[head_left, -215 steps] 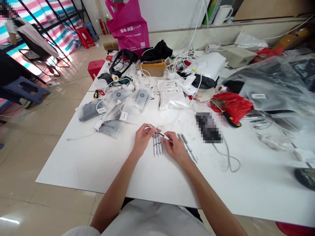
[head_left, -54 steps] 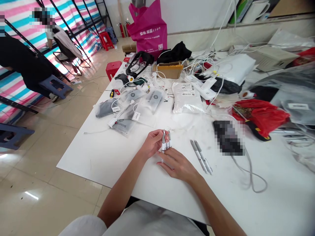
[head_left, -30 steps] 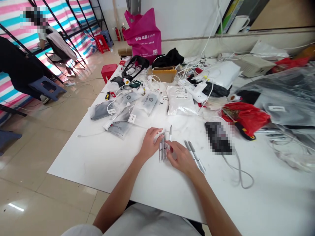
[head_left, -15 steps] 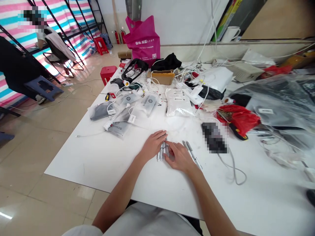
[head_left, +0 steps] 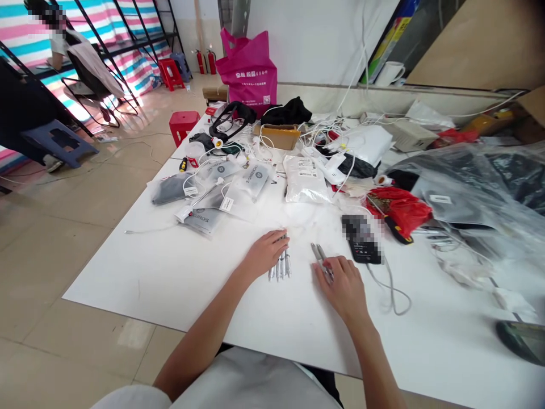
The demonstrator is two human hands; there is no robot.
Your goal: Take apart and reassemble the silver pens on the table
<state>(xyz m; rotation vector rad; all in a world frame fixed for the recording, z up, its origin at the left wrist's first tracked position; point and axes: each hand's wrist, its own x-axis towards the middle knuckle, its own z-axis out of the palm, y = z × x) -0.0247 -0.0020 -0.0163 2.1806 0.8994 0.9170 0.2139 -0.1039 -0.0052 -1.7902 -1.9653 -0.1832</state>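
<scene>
Left hand [head_left: 264,254] beside pens [head_left: 280,267], right hand [head_left: 340,282] palm-down

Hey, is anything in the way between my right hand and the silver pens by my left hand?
Nothing visible stands in the way: only white tabletop lies between your right hand and the silver pens beside your left hand.

The pens [head_left: 281,266] have silver and white colour, and the table [head_left: 128,284] under them is white. The big bag [head_left: 247,68] behind is strong pink with white print. The plastic bag [head_left: 398,210] on the right is red, the stool [head_left: 183,128] is also red, the box [head_left: 279,136] is brown, and the cloth [head_left: 136,23] far away has stripes of pink, white and blue.
</scene>
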